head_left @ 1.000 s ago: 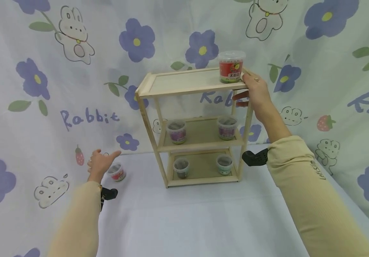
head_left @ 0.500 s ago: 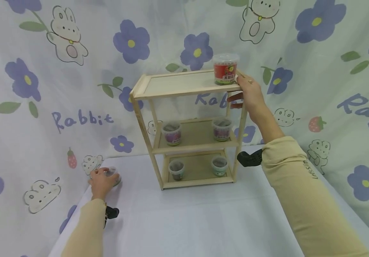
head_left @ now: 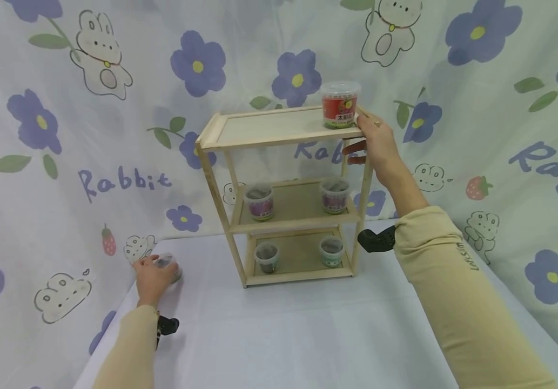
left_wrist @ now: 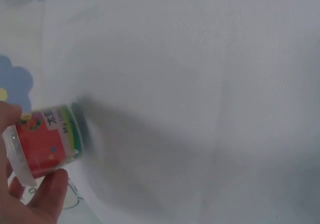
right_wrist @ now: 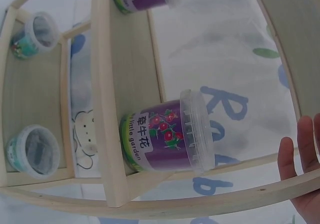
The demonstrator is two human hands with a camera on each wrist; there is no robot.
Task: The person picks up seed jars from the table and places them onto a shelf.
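My left hand [head_left: 151,281] grips a clear-lidded plastic cup with a red label [left_wrist: 45,141] at the table's left edge. In the left wrist view thumb and fingers lie on opposite sides of this cup, whose base is at or near the white cloth. At the upper right corner of a three-level wooden shelf [head_left: 269,127], my right hand [head_left: 381,148] holds the frame, thumb on top and fingers below the top board. Close to that thumb stands another red-labelled cup [head_left: 340,111], upright on the top board.
Two purple-labelled cups [head_left: 261,208] [head_left: 335,200] stand on the middle level. The bottom level bears two smaller cups with green labels [head_left: 267,259] [head_left: 332,254]. Behind and beside the white-covered table [head_left: 279,329] hangs a patterned curtain [head_left: 128,135].
My left hand has come down onto the red-labelled cup on the left and taken hold of it. The right hand stays on the shelf corner; the head view has shifted slightly.
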